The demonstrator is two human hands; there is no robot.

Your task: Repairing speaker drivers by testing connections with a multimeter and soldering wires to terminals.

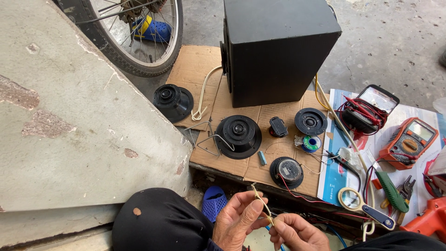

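A thin pale-yellow wire (261,203) was held between both hands at the bottom centre of the view, just above the person's lap, running diagonally from upper left to lower right. Left hand (238,221) was closed narrow, thumb and fingers pinching the wire's upper part; the free end stuck up past the fingertips. Right hand (297,233) was also closed narrow, pinching the lower end of the wire. Hands sat close together, nearly touching.

Below left of the hands: a dark-clad knee (160,222), w/ a blue sandal (213,202) just beside it.

Ahead of the hands, a cardboard sheet (241,167) lay on the floor. On it: a large black speaker driver (239,135) at centre, a small driver w/ a silver magnet (287,171) nearest the hands, another round black driver (310,122) to the right, and a solder spool (311,143) between those two. A black speaker box (274,49) stood upright at the cardboard's far edge. One more driver (173,102) sat off the left edge.

To the right: a magnifying glass (363,206), an orange multimeter (409,142) and a green-handled tool (390,190). A bicycle wheel (139,37) was at upper left, behind a concrete slab (69,116).
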